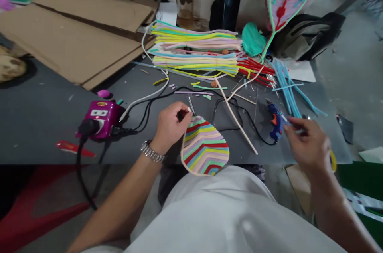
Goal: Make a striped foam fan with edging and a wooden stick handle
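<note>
My left hand (pixel 172 125) is closed in a pinch on the top edge of a leaf-shaped piece covered in coloured chevron stripes (pixel 205 147), which hangs over the near edge of the dark table (pixel 44 117). My right hand (pixel 309 145) is blurred, fingers curled, reaching beside a blue glue gun (pixel 277 119) lying on the table. A yellow object shows under that hand's palm; I cannot name it. A metal watch is on my left wrist.
Bundles of coloured pipe cleaners (pixel 194 49) lie at the table's middle back, with red and blue ones to the right. A purple power strip (pixel 101 117) with black cables sits left. Cardboard sheets (pixel 74 33), a bottle, a phone, a black bag and a finished leaf stand behind.
</note>
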The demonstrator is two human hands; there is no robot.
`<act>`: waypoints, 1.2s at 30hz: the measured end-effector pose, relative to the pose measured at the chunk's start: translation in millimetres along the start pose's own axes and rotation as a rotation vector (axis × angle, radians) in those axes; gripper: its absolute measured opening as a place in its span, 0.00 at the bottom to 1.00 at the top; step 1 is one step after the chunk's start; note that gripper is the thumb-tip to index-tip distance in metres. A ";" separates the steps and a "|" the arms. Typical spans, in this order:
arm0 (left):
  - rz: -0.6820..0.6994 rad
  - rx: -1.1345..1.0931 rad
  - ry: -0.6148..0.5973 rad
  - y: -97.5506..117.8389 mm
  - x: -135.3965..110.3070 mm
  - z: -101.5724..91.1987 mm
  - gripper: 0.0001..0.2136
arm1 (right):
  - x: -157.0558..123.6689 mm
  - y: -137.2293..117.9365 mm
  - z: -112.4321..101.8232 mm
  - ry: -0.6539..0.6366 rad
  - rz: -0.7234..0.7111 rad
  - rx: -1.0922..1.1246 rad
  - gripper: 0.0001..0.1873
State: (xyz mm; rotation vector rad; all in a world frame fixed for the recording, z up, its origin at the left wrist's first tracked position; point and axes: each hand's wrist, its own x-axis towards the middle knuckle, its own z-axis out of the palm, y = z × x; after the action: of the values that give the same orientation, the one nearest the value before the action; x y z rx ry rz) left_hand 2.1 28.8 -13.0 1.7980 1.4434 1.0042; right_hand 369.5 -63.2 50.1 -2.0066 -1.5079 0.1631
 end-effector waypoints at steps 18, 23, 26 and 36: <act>0.140 0.014 -0.071 -7.3 6.1 -6.0 0.08 | 30.2 -156.6 134.7 -0.433 -1.052 -0.268 0.15; 0.133 0.140 -0.144 -12.8 4.5 -17.0 0.17 | 28.7 -151.8 135.7 -0.453 -1.018 -0.263 0.13; 0.160 0.196 -0.230 -14.9 4.4 -23.6 0.18 | 28.1 -147.9 135.9 -0.476 -0.988 -0.220 0.12; 0.189 0.231 -0.329 -14.3 6.9 -27.4 0.17 | 20.4 -143.4 139.0 -0.527 -0.934 -0.198 0.10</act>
State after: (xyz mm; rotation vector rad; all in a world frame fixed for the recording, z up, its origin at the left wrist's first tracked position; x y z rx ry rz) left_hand -27.8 38.7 -9.4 2.1812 1.2416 0.6065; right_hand 195.9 33.4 20.9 -1.2263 -2.7208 0.1569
